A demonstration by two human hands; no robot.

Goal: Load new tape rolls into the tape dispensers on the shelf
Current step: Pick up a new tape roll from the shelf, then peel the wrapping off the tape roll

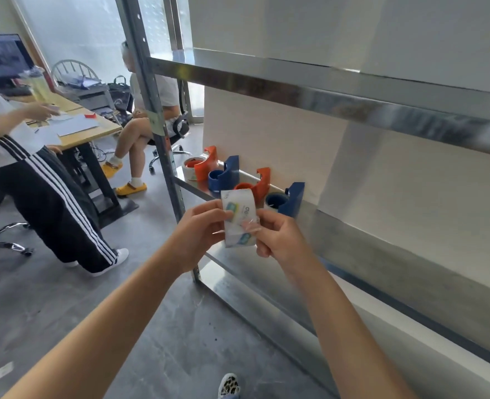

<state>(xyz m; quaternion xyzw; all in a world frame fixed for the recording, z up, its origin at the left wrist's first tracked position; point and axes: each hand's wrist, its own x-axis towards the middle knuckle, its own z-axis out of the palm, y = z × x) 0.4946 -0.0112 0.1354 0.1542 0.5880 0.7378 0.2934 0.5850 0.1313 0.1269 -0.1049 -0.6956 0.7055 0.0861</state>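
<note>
While wrapped, roll [239, 218] unloadable | pinched by left hand [202, 234], right hand [278, 236] peeling film | dispensers [228, 174] waiting

A: The wrapped tape roll [239, 217], can you read that label?
B: No, it's blurred, and fingertips of the left hand [202, 236] and right hand [278, 236] cover both edges.
A: And the orange dispenser [259, 184] just beyond the hands?
B: Its base is hidden behind the roll. Both forearms run off the bottom edge.
</note>
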